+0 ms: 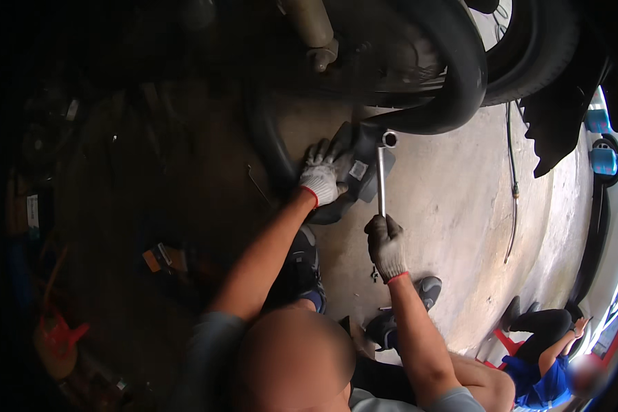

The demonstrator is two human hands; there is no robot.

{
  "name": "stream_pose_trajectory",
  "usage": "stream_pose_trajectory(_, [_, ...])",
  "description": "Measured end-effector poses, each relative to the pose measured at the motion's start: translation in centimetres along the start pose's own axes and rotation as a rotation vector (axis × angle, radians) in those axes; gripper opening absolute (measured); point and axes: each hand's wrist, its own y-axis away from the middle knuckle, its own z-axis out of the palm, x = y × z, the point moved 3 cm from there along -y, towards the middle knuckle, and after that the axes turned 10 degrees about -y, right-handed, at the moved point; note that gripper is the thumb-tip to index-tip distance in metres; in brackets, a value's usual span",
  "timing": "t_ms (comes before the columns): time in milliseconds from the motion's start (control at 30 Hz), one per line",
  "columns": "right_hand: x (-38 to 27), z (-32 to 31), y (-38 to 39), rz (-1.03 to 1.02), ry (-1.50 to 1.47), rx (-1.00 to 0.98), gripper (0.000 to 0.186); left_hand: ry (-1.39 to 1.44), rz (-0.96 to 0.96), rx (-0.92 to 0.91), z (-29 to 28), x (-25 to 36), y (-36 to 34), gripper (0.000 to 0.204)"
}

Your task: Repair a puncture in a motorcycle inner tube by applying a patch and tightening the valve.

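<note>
My right hand, in a white knit glove with a dark palm and red cuff, is closed around the handle of a socket wrench. The tool points upward, its round socket head beside a curved black tube. My left hand, gloved alike, lies with fingers spread against a black molded part bearing a small white label. Its fingertips are dark and hard to separate from that part. The wrench shaft passes just right of the black part.
Overhead runs a thick curved black tube, with a tire behind it. A thin hose hangs at right. On the concrete floor lie small metal pieces near my shoes. Another person in blue sits at lower right, near a white car.
</note>
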Motion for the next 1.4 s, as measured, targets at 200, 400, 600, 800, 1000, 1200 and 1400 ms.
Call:
stream_pose_trajectory(200, [9.6, -1.7, -1.3, 0.204, 0.306, 0.03, 0.045, 0.024, 0.043, 0.033, 1.0, 1.3, -1.1, 0.087])
stream_pose_trajectory(400, [-0.1, 0.1, 0.2, -0.132, 0.016, 0.04, 0.044, 0.049, 0.023, 0.103, 0.4, -0.1, -0.2, 0.085])
stream_pose_trajectory(600, [8.2, -1.8, -1.3, 0.442, 0.139, -0.028, 0.041, -0.003, 0.034, 0.034, 0.6, 0.1, -0.7, 0.087])
stream_pose_trajectory(800, [-1.4, 0.2, 0.1, -0.243, 0.006, 0.105, 0.033, 0.02, 0.009, -0.021, -0.3, 0.8, -0.2, 0.088])
stream_pose_trajectory(1000, [6.5, -1.7, -4.4, 0.299, 0.276, -0.056, 0.04, -0.017, 0.046, -0.012, 0.9, 0.5, -0.9, 0.087])
stream_pose_trajectory(1200, [1.5, -0.6, -0.7, -0.219, -0.017, 0.113, 0.037, 0.025, 0.022, -0.002, -0.4, 1.2, -0.6, 0.086])
stream_pose_trajectory(1400, [3.2, -1.4, -3.1, 0.107, 0.174, -0.006, 0.046, 0.003, 0.032, 0.027, 0.4, 0.9, -0.1, 0.085])
